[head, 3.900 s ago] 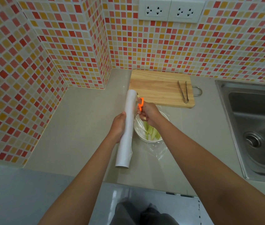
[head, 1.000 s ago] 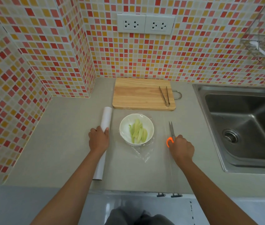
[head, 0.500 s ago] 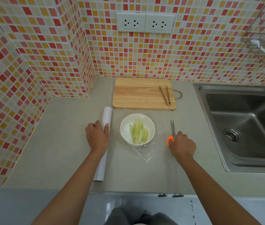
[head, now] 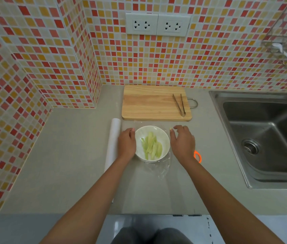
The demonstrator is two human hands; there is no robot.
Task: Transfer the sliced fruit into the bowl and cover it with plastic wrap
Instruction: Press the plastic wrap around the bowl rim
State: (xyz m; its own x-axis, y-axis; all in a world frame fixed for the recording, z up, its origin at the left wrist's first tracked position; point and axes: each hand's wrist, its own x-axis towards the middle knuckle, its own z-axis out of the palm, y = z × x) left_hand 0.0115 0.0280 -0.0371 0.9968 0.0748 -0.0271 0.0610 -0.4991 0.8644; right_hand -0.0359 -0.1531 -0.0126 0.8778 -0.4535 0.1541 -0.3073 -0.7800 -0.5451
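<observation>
Fingers (head: 178,128) of both hands lie relaxed, holding nothing, flanking the bowl (head: 152,143) of sliced fruit (head: 150,147); covering is under way, and next they should tuck the plastic wrap (head: 158,167) under its rim.

My grey counter (head: 68,164) runs into a corner of red, orange and cream mosaic wall (head: 209,55). Two white sockets (head: 157,24) sit on that wall above the counter, and a steel sink (head: 269,138) is sunk into its right end.
</observation>
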